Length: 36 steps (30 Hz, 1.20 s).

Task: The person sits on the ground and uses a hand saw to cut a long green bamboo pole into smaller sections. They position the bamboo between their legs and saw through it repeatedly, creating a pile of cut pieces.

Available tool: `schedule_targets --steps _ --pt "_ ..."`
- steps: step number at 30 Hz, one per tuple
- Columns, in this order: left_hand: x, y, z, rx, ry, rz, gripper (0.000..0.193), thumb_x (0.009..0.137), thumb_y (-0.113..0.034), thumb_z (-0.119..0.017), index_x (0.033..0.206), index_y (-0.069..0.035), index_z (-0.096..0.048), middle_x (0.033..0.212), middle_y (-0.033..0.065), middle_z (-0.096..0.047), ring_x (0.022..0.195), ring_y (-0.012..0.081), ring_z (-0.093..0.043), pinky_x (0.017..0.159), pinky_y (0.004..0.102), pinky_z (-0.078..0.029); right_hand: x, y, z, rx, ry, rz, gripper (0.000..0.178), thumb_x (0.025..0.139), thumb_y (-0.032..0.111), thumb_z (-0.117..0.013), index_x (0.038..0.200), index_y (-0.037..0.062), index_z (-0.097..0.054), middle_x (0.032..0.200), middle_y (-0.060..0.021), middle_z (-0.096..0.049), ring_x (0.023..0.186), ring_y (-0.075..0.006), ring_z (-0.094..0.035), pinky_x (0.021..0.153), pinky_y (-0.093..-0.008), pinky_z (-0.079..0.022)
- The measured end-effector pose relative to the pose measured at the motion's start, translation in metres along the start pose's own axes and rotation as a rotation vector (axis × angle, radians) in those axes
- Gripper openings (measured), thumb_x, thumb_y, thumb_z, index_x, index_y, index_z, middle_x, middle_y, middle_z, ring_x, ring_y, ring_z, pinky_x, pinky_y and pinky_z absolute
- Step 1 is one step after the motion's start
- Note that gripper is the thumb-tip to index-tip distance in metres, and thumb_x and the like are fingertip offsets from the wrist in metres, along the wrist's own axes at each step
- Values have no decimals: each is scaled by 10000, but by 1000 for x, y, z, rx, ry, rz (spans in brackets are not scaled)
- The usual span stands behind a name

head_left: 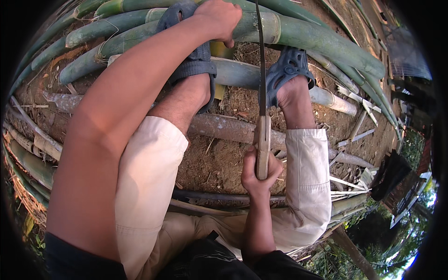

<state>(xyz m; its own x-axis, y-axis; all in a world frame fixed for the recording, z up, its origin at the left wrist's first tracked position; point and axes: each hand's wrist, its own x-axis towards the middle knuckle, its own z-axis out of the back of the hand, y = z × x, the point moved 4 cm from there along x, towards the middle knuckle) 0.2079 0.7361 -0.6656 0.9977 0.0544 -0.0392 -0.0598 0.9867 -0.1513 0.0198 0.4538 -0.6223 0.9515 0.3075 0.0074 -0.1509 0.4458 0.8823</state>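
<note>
My right hand (260, 173) is wrapped round the wooden handle of a hand saw (262, 74). The saw's long dark blade points away from me and crosses a thick green bamboo pole (322, 41) just left of a pale node ring. Left of the blade, my left hand (220, 19) grips the same pole, its thumb on the near side and the other fingers mostly hidden. My left foot in a dark clog (191, 58) is up against the pole beside that hand. The other clog (288, 70) stands to the right of the blade, by the pole's near side.
Several more green bamboo poles (109, 29) lie at the far left. Under the held pole runs a grey-green pole (238, 73), with a brown log (219, 126) nearer me. Split strips (361, 100) lie on the soil at right. Leaves and dark sheeting (394, 179) show beyond.
</note>
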Motion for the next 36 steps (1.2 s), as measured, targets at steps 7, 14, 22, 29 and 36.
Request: schedule_targets --steps 7,14,22,29,36 --pt "-8 -10 25 46 239 -1 552 590 -407 -923 900 11 -739 971 203 -733 953 325 -718 825 420 -575 158 3 -53 91 -78 101 224 824 111 -669 666 -16 -574 521 -15 -530 534 -53 -460 506 -297 -423" --pt "-4 -10 22 3 246 -18 553 615 -405 -910 939 9 -737 971 191 -739 962 314 -720 861 427 -564 142 -5 -54 123 -143 124 165 867 91 -656 752 -22 -624 578 -5 -558 559 -53 -509 524 -274 -435" --pt "-1 -12 18 -45 209 -27 694 619 -365 -916 1082 38 -590 977 204 -722 978 371 -700 844 450 -568 116 22 -33 68 -101 6 149 876 76 -646 757 -10 -628 550 -15 -568 496 -62 -497 489 -285 -422" --pt "-1 -12 16 -16 178 -27 742 632 -355 -910 1143 53 -562 1009 210 -720 989 372 -700 856 443 -572 -5 34 10 14 -66 -193 198 906 38 -653 718 3 -606 583 52 -508 552 -14 -447 489 -242 -354" --pt "-10 -10 19 45 212 27 771 643 -388 -913 1208 33 -600 1096 165 -726 1049 315 -699 890 399 -568 56 5 -25 115 -129 -25 182 894 35 -650 722 -16 -626 592 28 -572 576 -24 -512 517 -229 -403"
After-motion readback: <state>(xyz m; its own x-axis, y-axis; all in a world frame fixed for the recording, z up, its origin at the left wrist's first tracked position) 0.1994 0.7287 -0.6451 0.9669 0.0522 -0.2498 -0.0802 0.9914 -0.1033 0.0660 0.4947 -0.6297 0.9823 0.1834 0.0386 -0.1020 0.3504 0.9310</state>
